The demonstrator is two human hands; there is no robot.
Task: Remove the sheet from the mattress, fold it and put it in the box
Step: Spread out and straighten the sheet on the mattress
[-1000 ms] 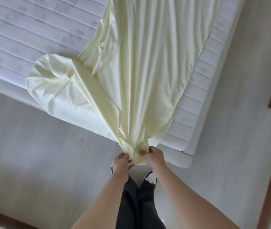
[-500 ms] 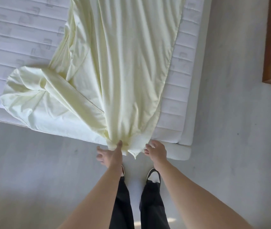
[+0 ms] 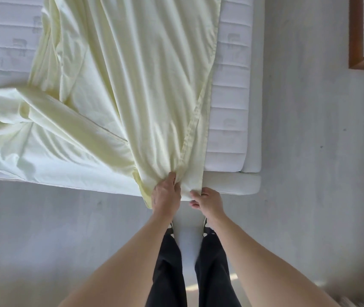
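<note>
At the near edge of the mattress (image 3: 229,134): both hands meet on one gathered end of the pale yellow sheet (image 3: 132,85).
Left hand (image 3: 165,196): fingers curled into the bunched cloth, pinching a fold.
Right hand (image 3: 208,201): fingertips nipping the hemmed corner just beside it.
Sheet: off the corners, lying loose along the mattress, a twisted heap at the left.
Box: not in view.
Risk: the twisted left heap is likely to fold in crooked unless shaken flat.
Risk: the near end hangs over the edge and could drag on the floor (image 3: 309,173) if the pinch slips.
</note>
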